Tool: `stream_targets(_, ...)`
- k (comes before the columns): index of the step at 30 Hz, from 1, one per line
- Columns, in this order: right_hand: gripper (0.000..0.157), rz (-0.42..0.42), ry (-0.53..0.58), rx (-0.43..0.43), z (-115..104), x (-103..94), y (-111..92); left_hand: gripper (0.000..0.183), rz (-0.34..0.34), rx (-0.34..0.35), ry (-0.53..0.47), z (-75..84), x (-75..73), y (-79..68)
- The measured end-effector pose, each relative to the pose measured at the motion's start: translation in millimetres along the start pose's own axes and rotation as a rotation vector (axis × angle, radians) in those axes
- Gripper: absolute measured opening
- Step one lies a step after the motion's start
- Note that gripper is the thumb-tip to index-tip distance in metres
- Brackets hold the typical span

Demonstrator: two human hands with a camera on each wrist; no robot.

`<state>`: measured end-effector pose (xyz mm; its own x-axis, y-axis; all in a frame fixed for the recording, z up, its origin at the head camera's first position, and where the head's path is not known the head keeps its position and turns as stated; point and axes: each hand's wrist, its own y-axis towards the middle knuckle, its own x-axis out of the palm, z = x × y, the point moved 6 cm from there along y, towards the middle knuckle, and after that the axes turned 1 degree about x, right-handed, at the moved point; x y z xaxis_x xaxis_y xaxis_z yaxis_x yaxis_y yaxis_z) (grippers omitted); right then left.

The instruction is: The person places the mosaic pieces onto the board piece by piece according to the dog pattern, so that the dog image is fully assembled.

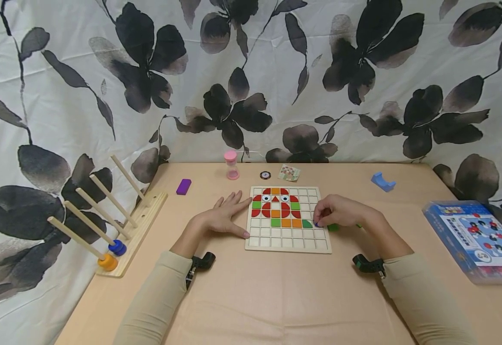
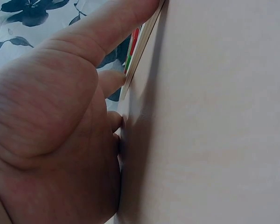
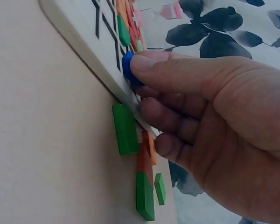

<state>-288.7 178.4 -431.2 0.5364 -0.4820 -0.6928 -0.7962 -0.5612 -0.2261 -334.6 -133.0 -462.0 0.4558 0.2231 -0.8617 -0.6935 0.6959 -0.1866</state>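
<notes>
A white grid board [image 1: 285, 245] lies on the table, with red, orange, green and white tiles forming a pattern on its upper squares. My left hand [image 1: 218, 218] rests at the board's left edge with its fingers spread; thumb and fingertips touch the rim. At the right edge, my right hand [image 1: 347, 211] pinches a small blue tile [image 3: 127, 68] between thumb and index finger, over the row that ends in a green tile [image 3: 123, 31]. Beside the board, below that hand, lie a green block [image 3: 125, 129], an orange-red block [image 3: 144, 158] and other green pieces.
A wooden peg rack [image 1: 136, 235] with blue and orange rings stands left. Along the back are a purple block [image 1: 184, 187], pink sand timer [image 1: 231, 166], round black disc [image 1: 265, 175], patterned card [image 1: 289, 173] and blue piece [image 1: 382, 182]. A clear-blue box [image 1: 479, 239] sits right.
</notes>
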Motion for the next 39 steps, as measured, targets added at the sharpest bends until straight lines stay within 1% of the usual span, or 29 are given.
stream_targets(4,0.012,0.038,-0.030,0.004,0,-0.7,1,0.112,0.000,0.001,-0.005,0.3,0.1,0.1)
stream_targets(9,0.011,0.034,-0.069,-0.020,-4,-0.2,1,0.112,-0.002,0.001,-0.006,0.2,0.6,0.6)
stream_targets(17,0.010,0.051,-0.144,-0.062,-12,0.8,2,0.112,0.003,0.002,-0.004,-0.5,0.0,0.8)
stream_targets(21,0.011,0.063,-0.129,-0.028,-10,-4.5,-1,0.112,0.000,0.003,-0.002,-0.5,0.1,0.6)
stream_targets(23,0.011,0.106,-0.113,-0.002,-7,-12.6,-5,0.112,0.000,0.005,0.002,-0.4,0.1,0.5)
stream_targets(26,0.011,0.232,-0.112,0.039,1,-31.2,-15,0.111,0.002,0.006,0.008,0.4,-0.6,-0.1)
stream_targets(29,0.016,0.390,-0.119,0.099,16,-50.4,-27,0.112,0.001,0.008,0.017,1.3,-1.1,-0.6)
stream_targets(32,0.024,0.481,-0.121,0.144,35,-61.1,-36,0.112,0.000,0.007,0.024,1.5,-1.0,-0.7)
stream_targets(35,0.028,0.511,-0.100,0.170,52,-63.4,-39,0.112,-0.001,0.003,0.026,1.5,-0.9,-0.8)
stream_targets(39,0.030,0.478,-0.075,0.189,70,-57.6,-34,0.112,-0.001,0.001,0.016,2.0,-1.4,-1.5)
